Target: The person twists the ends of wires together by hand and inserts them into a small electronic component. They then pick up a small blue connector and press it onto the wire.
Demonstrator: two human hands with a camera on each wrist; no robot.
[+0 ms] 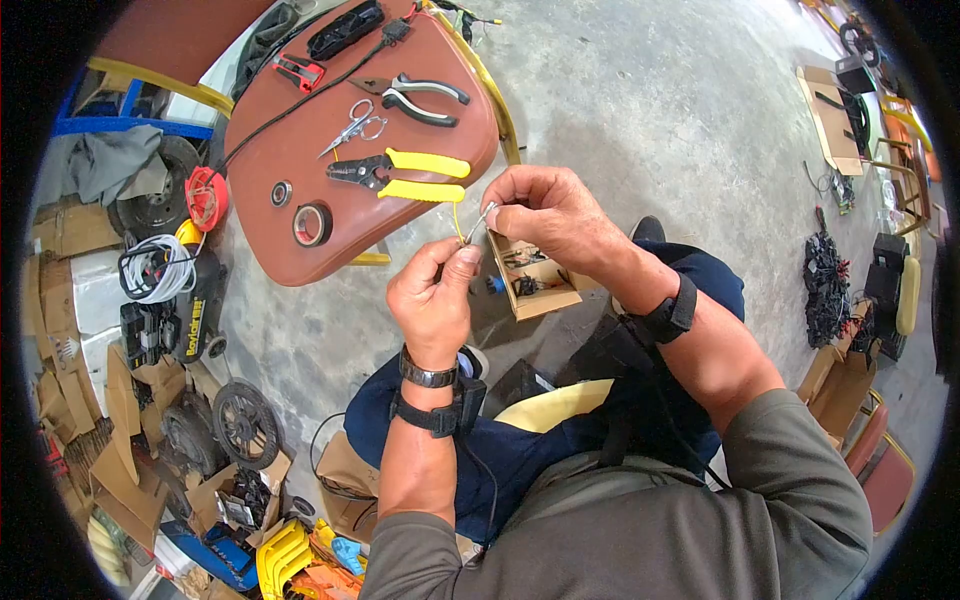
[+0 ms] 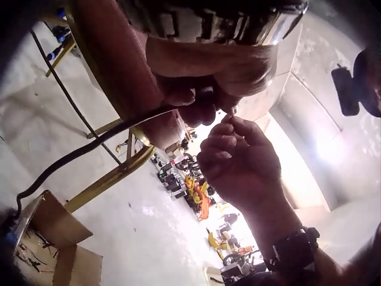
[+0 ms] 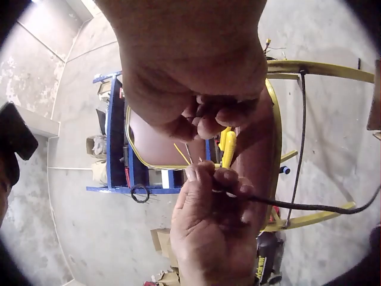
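Note:
My left hand (image 1: 435, 295) grips a black cable (image 3: 309, 205) between thumb and fingers. A thin yellow wire (image 1: 458, 218) sticks up out of that grip. A greyish wire (image 1: 479, 225) spans the short gap between the hands, and my right hand (image 1: 550, 215) pinches its upper end between thumb and forefinger. In the right wrist view, the yellow wire (image 3: 182, 153) stands free of the right hand's fingers. Just beyond the hands, yellow-handled wire strippers (image 1: 425, 189) lie on a brown padded seat (image 1: 255, 225).
Scissors (image 1: 358, 128), pliers (image 1: 425, 100), a roll of tape (image 1: 312, 224) and a red-and-black item (image 1: 298, 71) also lie on the seat. Below the hands, an open cardboard box (image 1: 550, 300) holds wire scraps. Boxes, wheels and a coiled white cable (image 1: 160, 268) crowd the left.

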